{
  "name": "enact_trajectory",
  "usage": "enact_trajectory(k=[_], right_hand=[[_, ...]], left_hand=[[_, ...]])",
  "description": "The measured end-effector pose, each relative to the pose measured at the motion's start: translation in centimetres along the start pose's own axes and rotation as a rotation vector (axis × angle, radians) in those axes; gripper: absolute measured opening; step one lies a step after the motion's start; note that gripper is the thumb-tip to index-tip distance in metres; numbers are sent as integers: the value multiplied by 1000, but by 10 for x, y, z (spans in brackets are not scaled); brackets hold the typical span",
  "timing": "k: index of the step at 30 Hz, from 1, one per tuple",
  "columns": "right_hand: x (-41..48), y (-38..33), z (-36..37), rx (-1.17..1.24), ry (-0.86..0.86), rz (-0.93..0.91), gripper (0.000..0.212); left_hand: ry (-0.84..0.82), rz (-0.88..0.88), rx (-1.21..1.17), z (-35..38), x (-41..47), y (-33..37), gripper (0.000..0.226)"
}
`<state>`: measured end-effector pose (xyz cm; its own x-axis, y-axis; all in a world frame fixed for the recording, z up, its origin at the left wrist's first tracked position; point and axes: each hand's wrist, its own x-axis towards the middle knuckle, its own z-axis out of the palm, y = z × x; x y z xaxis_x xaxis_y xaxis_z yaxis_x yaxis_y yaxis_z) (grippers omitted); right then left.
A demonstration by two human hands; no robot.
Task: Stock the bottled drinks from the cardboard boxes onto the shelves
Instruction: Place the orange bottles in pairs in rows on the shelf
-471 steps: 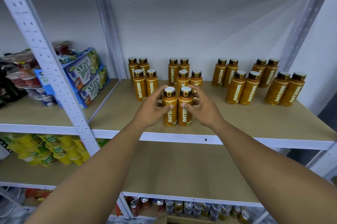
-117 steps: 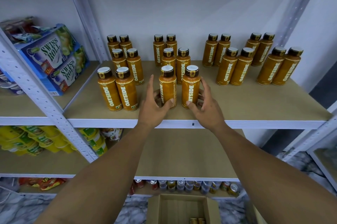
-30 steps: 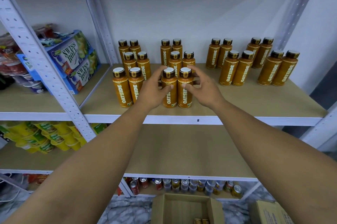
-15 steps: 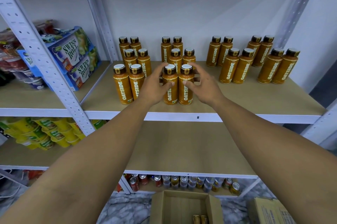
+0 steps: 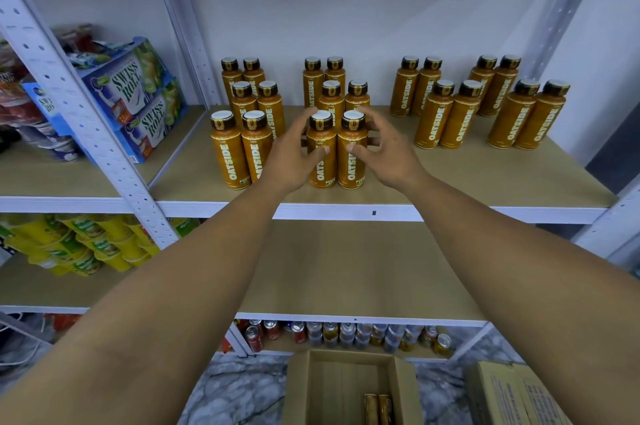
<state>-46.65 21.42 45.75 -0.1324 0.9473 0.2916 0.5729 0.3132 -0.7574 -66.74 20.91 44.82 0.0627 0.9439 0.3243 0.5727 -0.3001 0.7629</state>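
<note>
left hand: the left hand (image 5: 290,155) is curled round the left front bottle (image 5: 322,161); thumb across its label, fingers behind it
right hand: the right hand (image 5: 385,151) is curled round the right front bottle (image 5: 352,163); thumb on the label, fingers fanned round its far side
the pair: both upright, touching side by side; standing on the shelf (image 5: 491,182) near its front edge, as the near row of the middle group
done: four groups stand on that shelf; the left group (image 5: 242,133) and the middle one run three pairs deep; the third group (image 5: 438,109) and the far-right group (image 5: 526,113) only two pairs
left to do: likely a near pair for each right-hand group; the open cardboard box (image 5: 300,386) on the floor shows two bottles (image 5: 378,408); the second box (image 5: 512,393) to its right looks closed, contents unseen
stage: judged past halfway on this shelf; the pair seems placed, only release remaining
nearby: swiss roll boxes (image 5: 135,92) in the left bay; cans (image 5: 346,333) on the lowest shelf
</note>
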Motion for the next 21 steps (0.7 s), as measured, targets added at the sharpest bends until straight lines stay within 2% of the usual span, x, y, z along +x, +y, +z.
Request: enact_trajectory(k=[21], right_hand=[[-5, -2, 0, 1, -26, 8, 75]], left_hand=[[30, -13, 8, 0, -2, 2, 74]])
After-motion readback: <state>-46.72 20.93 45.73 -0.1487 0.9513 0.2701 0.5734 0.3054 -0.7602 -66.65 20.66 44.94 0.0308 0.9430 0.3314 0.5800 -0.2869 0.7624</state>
